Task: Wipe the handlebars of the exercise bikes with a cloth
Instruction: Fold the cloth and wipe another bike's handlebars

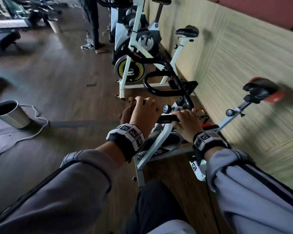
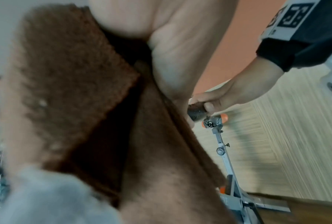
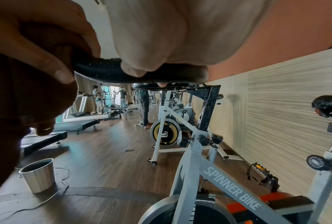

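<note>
The near spinner bike's black handlebar point(image 1: 166, 118) loops up ahead of me. My right hand point(image 1: 185, 119) grips its near bar, fingers curled over the top; the right wrist view shows them wrapped round the foam handlebar point(image 3: 103, 71). My left hand point(image 1: 143, 108) grips a brown cloth point(image 1: 127, 108) bunched over the left end of the same bar. In the left wrist view the cloth point(image 2: 75, 78) fills most of the frame, with my right hand point(image 2: 230, 97) beyond it. The bar under the cloth is hidden.
A steel bin point(image 1: 8, 114) and a white cable point(image 1: 34, 132) lie on the wood floor to the left. A second white bike point(image 1: 134, 53) stands ahead along the wall point(image 1: 243, 65). An orange-black saddle point(image 1: 264, 90) is at right. A person point(image 1: 93, 22) stands further back.
</note>
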